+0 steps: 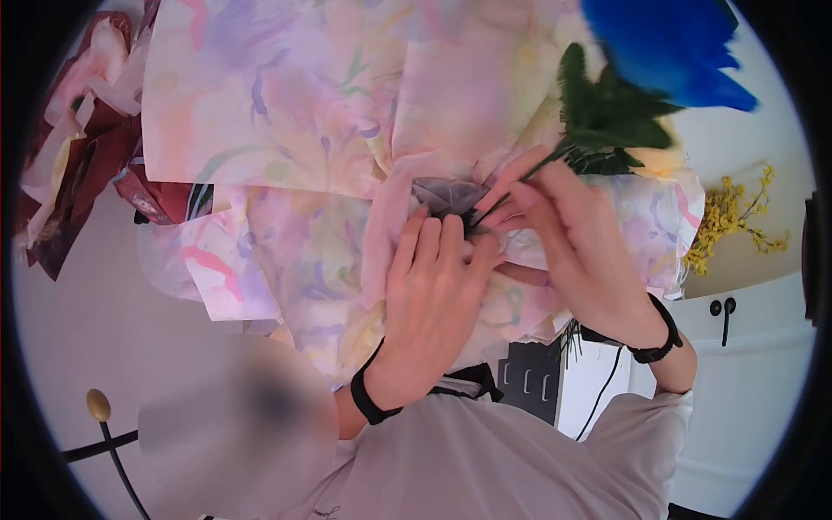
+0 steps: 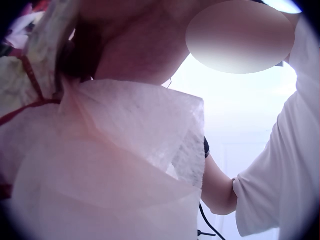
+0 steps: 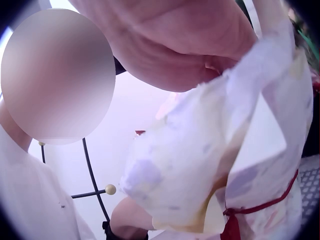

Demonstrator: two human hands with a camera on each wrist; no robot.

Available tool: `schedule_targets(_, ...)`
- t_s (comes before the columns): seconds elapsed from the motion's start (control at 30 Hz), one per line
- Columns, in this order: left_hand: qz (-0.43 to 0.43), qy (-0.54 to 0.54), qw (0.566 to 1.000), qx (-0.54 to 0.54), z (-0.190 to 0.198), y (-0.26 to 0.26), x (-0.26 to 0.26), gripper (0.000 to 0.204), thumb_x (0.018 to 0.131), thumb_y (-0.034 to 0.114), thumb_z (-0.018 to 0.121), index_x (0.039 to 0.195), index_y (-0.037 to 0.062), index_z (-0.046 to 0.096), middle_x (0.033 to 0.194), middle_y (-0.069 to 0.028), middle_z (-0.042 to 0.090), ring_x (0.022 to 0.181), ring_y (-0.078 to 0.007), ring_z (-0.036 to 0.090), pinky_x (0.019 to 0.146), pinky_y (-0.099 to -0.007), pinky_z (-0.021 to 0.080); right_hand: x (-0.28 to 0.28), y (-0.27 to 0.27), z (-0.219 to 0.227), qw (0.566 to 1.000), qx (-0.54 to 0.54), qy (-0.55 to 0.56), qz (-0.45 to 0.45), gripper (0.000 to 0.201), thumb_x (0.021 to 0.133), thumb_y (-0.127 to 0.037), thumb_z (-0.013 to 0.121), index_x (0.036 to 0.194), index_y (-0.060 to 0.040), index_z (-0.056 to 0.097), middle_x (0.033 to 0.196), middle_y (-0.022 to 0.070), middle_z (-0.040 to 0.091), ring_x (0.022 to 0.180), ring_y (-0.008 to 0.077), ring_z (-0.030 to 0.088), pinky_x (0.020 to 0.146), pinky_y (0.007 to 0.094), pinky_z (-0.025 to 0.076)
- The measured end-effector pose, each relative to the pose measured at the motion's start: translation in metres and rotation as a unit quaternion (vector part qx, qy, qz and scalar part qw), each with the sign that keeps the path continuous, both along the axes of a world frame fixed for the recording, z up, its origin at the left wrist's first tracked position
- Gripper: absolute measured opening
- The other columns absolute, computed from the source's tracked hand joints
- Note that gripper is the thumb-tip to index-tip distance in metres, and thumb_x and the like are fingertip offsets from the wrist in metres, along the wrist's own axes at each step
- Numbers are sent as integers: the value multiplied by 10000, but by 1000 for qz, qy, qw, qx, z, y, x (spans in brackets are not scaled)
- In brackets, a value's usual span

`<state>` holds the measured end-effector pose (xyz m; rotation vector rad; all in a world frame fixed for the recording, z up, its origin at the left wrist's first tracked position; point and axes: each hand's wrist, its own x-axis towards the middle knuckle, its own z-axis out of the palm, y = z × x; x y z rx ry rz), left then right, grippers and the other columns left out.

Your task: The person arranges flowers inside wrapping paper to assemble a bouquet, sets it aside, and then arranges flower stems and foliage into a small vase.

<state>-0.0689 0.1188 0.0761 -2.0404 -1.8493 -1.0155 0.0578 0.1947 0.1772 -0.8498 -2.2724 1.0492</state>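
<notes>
Spreading from the upper left to the centre of the head view, the pastel wrapping paper (image 1: 277, 113) looks light, soft and easily creased, so it is best held at its gathered neck. Below centre, the left hand (image 1: 433, 286) curls its fingers round that bunched neck. Right of it, the right hand (image 1: 572, 234) pinches the green stem (image 1: 520, 178) of the blue flower (image 1: 667, 43), which seems delicate.

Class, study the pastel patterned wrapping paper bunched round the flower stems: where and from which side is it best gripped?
Grip the pastel patterned wrapping paper at its gathered neck, where the folds narrow round the green flower stems. Come from the wearer's side, as the left hand does, fingers wrapped around it; the flared sheets above would probably crumple. The right hand pinches a stem there.
</notes>
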Motion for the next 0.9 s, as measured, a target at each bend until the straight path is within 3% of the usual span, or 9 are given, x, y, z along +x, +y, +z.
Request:
schedule_targets(0.2,1,-8,1000,9,-4,1,1,306,670,83,725,967,41,661,933,-142,563,927,-314,566,984,-459,450,-9,6,-10,996,-70,-48,18,172,1063,-67,464,1089,45,591,947,104,678,900,157,683,786,283,559)
schedule_targets(0.27,4,-10,1000,12,-3,1,2,302,674,82,725,966,41,660,933,-142,562,928,-315,566,984,-459,451,-10,10,-17,999,-7,-33,28,153,1010,-48,529,1054,90,577,869,206,667,788,293,705,669,349,556)
schedule_targets(0.3,6,-12,1000,15,-3,2,2,298,677,82,725,965,41,660,933,-142,560,929,-315,566,984,-460,451,-10,11,-20,999,-7,-33,28,153,1010,-48,529,1054,90,577,869,206,667,788,293,705,669,349,556)
schedule_targets(0.4,9,-6,1000,22,-3,2,2,302,685,90,727,974,36,659,943,-145,560,932,-316,566,977,-462,452,-11,11,-25,1000,-15,-11,19,222,1024,-109,546,1068,106,581,893,190,685,748,250,694,667,331,549)
schedule_targets(0.5,2,-4,1000,16,-3,1,1,252,733,111,724,960,38,642,947,-143,547,931,-320,561,962,-461,453,-12,7,-22,992,-93,75,-27,259,1050,-141,524,1032,114,566,909,159,684,746,200,668,685,322,544)
schedule_targets(0.57,-2,-7,1000,14,-4,1,1,226,758,124,720,947,40,629,944,-141,539,930,-322,559,953,-460,453,-8,9,-13,994,-92,56,-14,242,1090,-160,453,1071,47,576,1007,102,670,914,137,652,833,268,536)
schedule_targets(0.73,-5,-10,1000,8,-2,2,1,181,813,150,709,913,48,597,936,-132,522,925,-325,553,934,-457,454,-8,11,-10,992,-125,21,-19,258,1096,-170,434,1039,33,583,993,102,674,912,135,653,838,273,538)
schedule_targets(0.8,4,6,1000,19,1,2,2,143,825,129,661,915,34,603,883,-104,485,872,-269,546,995,-413,458,-8,11,-11,991,-128,27,-20,263,1097,-173,430,1040,31,586,989,100,674,913,135,653,840,274,538)
schedule_targets(0.9,9,14,1000,17,1,1,2,177,840,160,674,920,22,598,888,-102,487,876,-271,545,992,-410,456,-7,11,-10,990,-139,22,-28,262,1097,-173,431,1051,28,593,984,91,672,917,134,652,843,276,537)
